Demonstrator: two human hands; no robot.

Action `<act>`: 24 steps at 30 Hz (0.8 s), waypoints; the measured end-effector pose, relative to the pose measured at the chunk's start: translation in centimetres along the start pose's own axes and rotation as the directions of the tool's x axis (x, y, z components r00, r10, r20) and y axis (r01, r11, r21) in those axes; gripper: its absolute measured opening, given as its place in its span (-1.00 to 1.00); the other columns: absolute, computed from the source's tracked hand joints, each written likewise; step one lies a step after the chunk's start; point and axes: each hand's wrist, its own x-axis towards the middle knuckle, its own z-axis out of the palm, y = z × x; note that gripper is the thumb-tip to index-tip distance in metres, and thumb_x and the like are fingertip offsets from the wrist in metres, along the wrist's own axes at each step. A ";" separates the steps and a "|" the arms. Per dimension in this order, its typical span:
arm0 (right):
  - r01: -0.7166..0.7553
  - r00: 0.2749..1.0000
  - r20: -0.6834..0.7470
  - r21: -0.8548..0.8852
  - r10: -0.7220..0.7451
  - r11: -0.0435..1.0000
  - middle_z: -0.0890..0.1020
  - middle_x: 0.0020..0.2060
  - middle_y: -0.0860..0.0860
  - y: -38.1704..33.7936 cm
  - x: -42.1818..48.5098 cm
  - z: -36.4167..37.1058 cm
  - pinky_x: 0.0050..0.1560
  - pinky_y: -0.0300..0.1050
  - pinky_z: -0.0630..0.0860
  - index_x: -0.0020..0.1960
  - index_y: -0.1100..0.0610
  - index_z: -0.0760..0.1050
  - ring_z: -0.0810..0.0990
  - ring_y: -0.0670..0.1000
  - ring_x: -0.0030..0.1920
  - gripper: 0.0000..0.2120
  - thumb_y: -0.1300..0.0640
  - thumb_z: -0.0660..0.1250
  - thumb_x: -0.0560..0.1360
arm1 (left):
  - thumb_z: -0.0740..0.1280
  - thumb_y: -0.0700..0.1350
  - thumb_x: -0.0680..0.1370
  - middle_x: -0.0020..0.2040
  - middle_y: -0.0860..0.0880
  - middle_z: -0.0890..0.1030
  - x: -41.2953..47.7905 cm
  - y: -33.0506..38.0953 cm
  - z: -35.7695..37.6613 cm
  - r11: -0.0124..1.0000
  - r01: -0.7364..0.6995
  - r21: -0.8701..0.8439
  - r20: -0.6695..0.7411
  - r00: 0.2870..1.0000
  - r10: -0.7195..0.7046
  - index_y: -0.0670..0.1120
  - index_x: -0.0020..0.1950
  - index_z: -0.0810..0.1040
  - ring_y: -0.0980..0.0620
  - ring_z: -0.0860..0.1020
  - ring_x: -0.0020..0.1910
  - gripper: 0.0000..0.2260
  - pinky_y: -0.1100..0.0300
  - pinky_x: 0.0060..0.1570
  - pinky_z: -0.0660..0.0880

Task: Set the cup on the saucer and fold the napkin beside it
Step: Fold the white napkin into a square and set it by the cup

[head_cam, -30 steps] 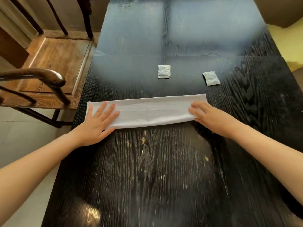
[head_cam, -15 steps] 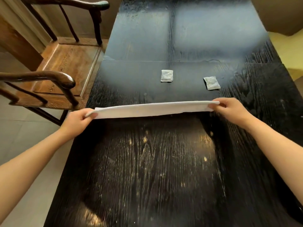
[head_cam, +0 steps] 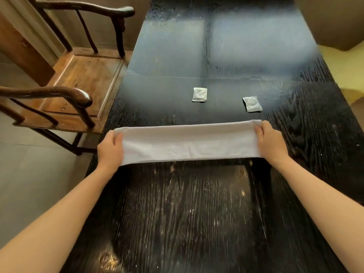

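Two hands – left hand (head_cam: 110, 149), right hand (head_cam: 272, 143) – each grip pinching napkin (head_cam: 189, 143) ends, table (head_cam: 187, 213) bare nearside

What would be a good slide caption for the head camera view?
Left hand and right hand hold a folded white napkin by its ends over a dark table.

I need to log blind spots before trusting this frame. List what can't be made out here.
- Head view: the cup and saucer do not show anywhere.
- Printing on the two small packets: too small to read.
- Far end of the table: washed out by glare and blur.
- Napkin ends: covered by the left hand and right hand.
- Napkin layers: count unclear.
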 end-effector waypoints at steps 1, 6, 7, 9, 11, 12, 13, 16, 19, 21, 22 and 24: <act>0.001 1.000 0.006 -0.047 -0.001 0.999 0.58 -0.15 0.35 0.4 -0.2 0.2 -0.26 -0.01 0.26 0.03 0.22 0.38 0.54 0.32 -0.14 -0.74 0.03 0.05 0.61 | 0.13 -0.02 0.60 -0.15 -0.05 0.51 -0.4 -0.2 0.3 1.000 0.001 0.005 0.015 1.000 -0.001 -0.11 0.09 0.52 -0.03 0.43 -0.13 -0.75 0.12 -0.12 0.28; 0.039 0.999 0.036 -0.223 -0.032 0.974 0.60 -0.14 0.36 0.7 -0.4 0.5 -0.26 0.04 0.28 0.03 0.25 0.35 0.55 0.36 -0.14 -0.68 0.01 0.00 0.62 | 0.12 -0.03 0.60 -0.30 0.00 0.46 -0.6 -0.5 1.0 0.998 -0.026 0.063 0.027 0.999 0.024 -0.14 -0.13 0.44 -0.03 0.43 -0.26 -0.76 0.13 -0.38 0.28; 0.037 0.999 0.034 -0.245 -0.030 0.969 0.60 -0.14 0.35 0.5 -0.5 0.5 -0.26 0.04 0.29 0.03 0.25 0.35 0.56 0.36 -0.14 -0.67 0.00 -0.01 0.62 | 0.11 -0.02 0.61 -0.32 0.01 0.45 -0.6 -0.4 1.0 0.995 -0.035 0.098 0.031 0.999 0.033 -0.14 -0.14 0.42 -0.04 0.42 -0.28 -0.76 0.14 -0.40 0.28; 0.017 1.000 0.009 -0.271 -0.015 0.962 0.60 -0.14 0.33 0.2 -0.7 0.7 -0.26 0.05 0.31 0.03 0.26 0.36 0.56 0.35 -0.15 -0.67 0.00 0.01 0.62 | 0.07 -0.02 0.62 -0.30 -0.03 0.46 -0.8 -0.1 1.2 0.979 -0.052 0.196 0.043 0.998 0.044 -0.15 -0.08 0.39 -0.08 0.41 -0.29 -0.76 0.08 -0.37 0.29; -0.059 0.998 -0.033 -0.227 0.053 0.972 0.60 -0.15 0.31 0.0 -1.2 0.7 -0.25 0.03 0.32 0.01 0.27 0.38 0.55 0.31 -0.17 -0.67 -0.02 0.07 0.60 | 0.05 -0.03 0.62 -0.21 -0.14 0.49 -1.3 0.2 1.3 0.949 -0.055 0.312 0.048 0.998 0.042 -0.15 0.02 0.38 -0.14 0.42 -0.26 -0.77 0.03 -0.27 0.33; -0.107 0.994 -0.045 -0.170 0.100 0.980 0.60 -0.15 0.28 -0.1 -1.3 0.6 -0.24 0.01 0.32 0.02 0.26 0.40 0.54 0.27 -0.18 -0.66 -0.04 0.09 0.59 | 0.06 -0.03 0.62 -0.13 -0.19 0.51 -1.6 0.4 1.3 0.934 -0.045 0.354 0.048 0.998 0.030 -0.16 0.08 0.37 -0.19 0.46 -0.21 -0.77 -0.01 -0.24 0.35; -0.146 0.989 -0.043 -0.100 0.143 0.984 0.59 -0.16 0.23 -0.1 -1.4 0.5 -0.21 -0.02 0.32 0.03 0.24 0.42 0.52 0.22 -0.18 -0.65 -0.06 0.11 0.58 | 0.09 -0.02 0.61 -0.03 -0.22 0.51 -1.8 0.6 1.1 0.922 -0.029 0.387 0.041 0.999 0.014 -0.16 0.16 0.36 -0.25 0.49 -0.13 -0.75 -0.05 -0.19 0.37; -0.252 0.968 0.018 0.161 0.252 0.954 0.54 -0.21 0.01 0.0 -1.2 -0.2 -0.11 -0.09 0.35 0.13 0.20 0.47 0.53 0.11 -0.07 -0.66 -0.04 0.22 0.53 | 0.25 -0.05 0.54 0.21 -0.29 0.39 -2.5 1.2 1.1 0.834 -0.067 0.547 0.011 0.997 0.073 -0.19 0.36 0.25 -0.32 0.41 0.13 -0.55 -0.18 0.01 0.38; -0.392 0.913 0.136 0.556 0.385 0.733 0.57 -0.04 -0.01 0.0 -1.7 -0.7 -0.04 -0.16 0.43 0.26 0.17 0.45 0.53 -0.01 0.01 -0.60 0.04 0.33 0.47 | 0.24 -0.09 0.52 0.34 -0.19 0.35 -3.7 3.6 3.2 0.751 -0.308 0.584 0.144 0.950 0.278 -0.13 0.41 0.24 -0.22 0.34 0.29 -0.53 -0.15 0.23 0.31; -0.423 0.878 0.256 0.810 0.405 0.405 0.59 0.06 0.03 -0.2 -2.8 -0.8 -0.06 -0.19 0.53 0.27 0.15 0.44 0.58 -0.05 0.02 -0.60 0.11 0.37 0.46 | 0.14 -0.08 0.57 0.48 -0.13 0.23 -5.3 5.4 5.8 0.729 -0.488 0.480 0.327 0.870 0.368 -0.07 0.48 0.16 -0.17 0.19 0.45 -0.53 -0.14 0.41 0.11; -0.410 0.875 0.294 0.872 0.383 0.267 0.60 0.06 0.02 -0.3 -3.4 -0.6 -0.10 -0.21 0.55 0.26 0.13 0.44 0.60 -0.07 0.01 -0.62 0.14 0.36 0.46 | 0.07 -0.06 0.60 0.53 -0.09 0.12 -6.2 6.0 7.1 0.726 -0.534 0.434 0.399 0.836 0.377 -0.04 0.51 0.08 -0.10 0.06 0.51 -0.53 -0.11 0.45 -0.06; -0.382 0.893 0.329 0.915 0.308 0.131 0.59 0.09 0.00 -0.4 -4.5 -0.2 -0.08 -0.22 0.54 0.29 0.14 0.41 0.59 -0.08 0.03 -0.58 0.13 0.36 0.46 | -0.06 0.02 0.62 0.56 -0.02 -0.05 -7.6 6.2 9.1 0.722 -0.559 0.408 0.481 0.803 0.351 0.00 0.52 -0.07 0.00 -0.14 0.53 -0.52 -0.04 0.44 -0.28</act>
